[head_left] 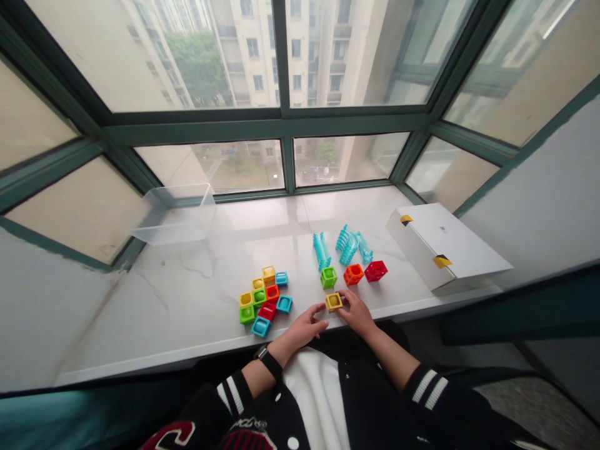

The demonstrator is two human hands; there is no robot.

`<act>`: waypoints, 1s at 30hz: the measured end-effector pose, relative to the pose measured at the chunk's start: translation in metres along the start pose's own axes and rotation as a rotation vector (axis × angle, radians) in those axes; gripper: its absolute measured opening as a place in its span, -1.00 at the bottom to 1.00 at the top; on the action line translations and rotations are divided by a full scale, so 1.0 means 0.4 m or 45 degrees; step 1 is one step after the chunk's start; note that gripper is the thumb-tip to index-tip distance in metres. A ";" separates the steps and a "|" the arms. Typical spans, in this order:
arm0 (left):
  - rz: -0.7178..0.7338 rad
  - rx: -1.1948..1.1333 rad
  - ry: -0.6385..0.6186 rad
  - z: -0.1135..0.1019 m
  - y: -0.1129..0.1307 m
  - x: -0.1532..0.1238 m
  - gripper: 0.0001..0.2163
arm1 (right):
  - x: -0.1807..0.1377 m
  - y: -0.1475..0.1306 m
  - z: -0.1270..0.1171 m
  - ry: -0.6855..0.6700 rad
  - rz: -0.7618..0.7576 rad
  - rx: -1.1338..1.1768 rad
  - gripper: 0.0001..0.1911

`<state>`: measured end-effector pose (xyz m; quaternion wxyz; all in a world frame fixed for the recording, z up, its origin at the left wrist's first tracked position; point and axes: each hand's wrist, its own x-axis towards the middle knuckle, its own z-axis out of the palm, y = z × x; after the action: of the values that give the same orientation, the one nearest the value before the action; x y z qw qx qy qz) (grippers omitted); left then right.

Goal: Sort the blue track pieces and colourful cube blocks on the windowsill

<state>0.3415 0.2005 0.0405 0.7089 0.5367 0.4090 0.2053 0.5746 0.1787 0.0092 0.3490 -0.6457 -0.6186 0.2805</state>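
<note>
A yellow toy block [334,302] with a hollow top sits near the front edge of the sill. My right hand [358,315] has its thumb and fingers closed on the block's right side. To the left of it, my left hand [304,326] holds nothing, its fingers apart and pointing toward the block. Just behind stand a green block [329,277], an orange block [353,274] and a red block [375,271] in a loose row. Left of my hands lies a cluster of several coloured blocks [259,297], mostly touching.
Behind the row lie a straight clear-blue track piece [321,251], a curved one [347,244] and another piece [364,247]. A clear plastic bin [180,234] stands at the back left. At the right is a white box [450,244], near the window frame [262,132].
</note>
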 end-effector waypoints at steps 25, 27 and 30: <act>0.073 0.019 -0.134 -0.015 -0.019 0.004 -0.41 | -0.011 0.023 0.005 0.016 -0.050 -0.033 -0.58; 0.064 0.024 -0.145 -0.014 -0.015 0.002 -0.41 | -0.011 0.024 0.006 0.008 -0.047 -0.024 -0.58; 0.048 0.010 -0.140 -0.016 -0.013 -0.002 -0.40 | -0.011 0.029 -0.001 -0.009 -0.044 0.004 -0.52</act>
<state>0.3351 0.2020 0.0355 0.7243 0.5574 0.3601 0.1873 0.5814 0.1744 -0.0001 0.3527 -0.6334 -0.6304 0.2777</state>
